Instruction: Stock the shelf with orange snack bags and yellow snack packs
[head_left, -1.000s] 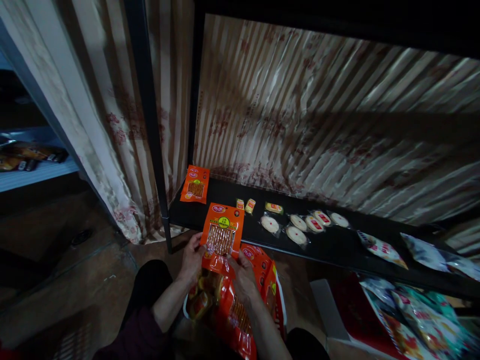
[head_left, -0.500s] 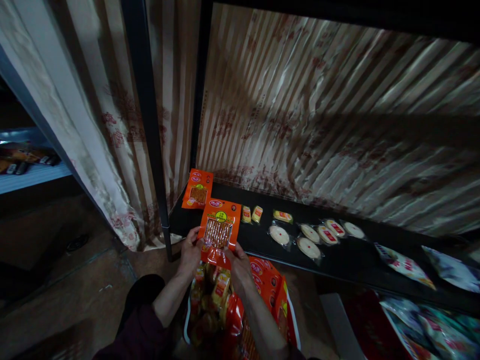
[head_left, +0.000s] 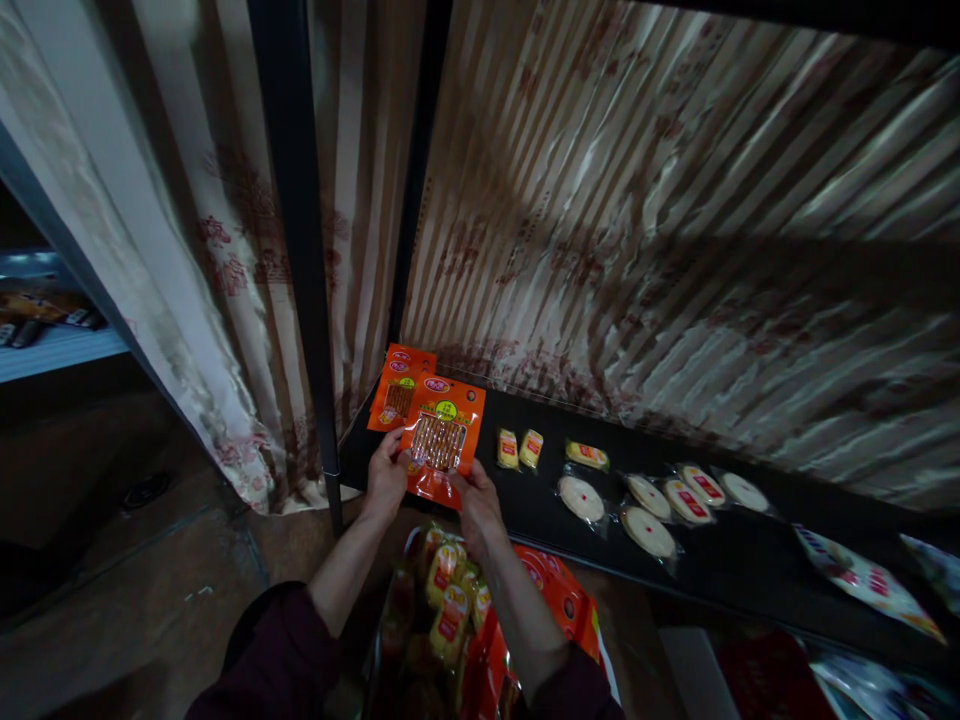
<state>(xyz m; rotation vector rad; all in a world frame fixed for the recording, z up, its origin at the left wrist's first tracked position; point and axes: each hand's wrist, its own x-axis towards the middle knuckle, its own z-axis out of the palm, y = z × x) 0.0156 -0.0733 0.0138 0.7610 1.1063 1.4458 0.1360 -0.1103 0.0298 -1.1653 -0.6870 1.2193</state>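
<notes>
An orange snack packet (head_left: 439,440) with a clear window is held by its lower corners over the left end of the black shelf (head_left: 525,500). My left hand (head_left: 387,475) pinches its left side, and my right hand (head_left: 478,505) grips its lower right corner. Behind it, partly covered, a similar orange packet (head_left: 397,388) lies at the shelf's left end. Below my hands stands a container with small yellow wrapped snacks (head_left: 450,620) and more orange packets (head_left: 559,590).
Small yellow packs (head_left: 508,449) and round white wrapped pieces (head_left: 581,498) lie along the shelf. A dark upright post (head_left: 300,230) stands left, with striped curtains (head_left: 637,230) behind. A red box (head_left: 780,675) is at lower right.
Both hands have moved the held packet slightly up and farther over the shelf, nearer the packet lying there. The view has shifted, and more yellow snacks show in the container.
</notes>
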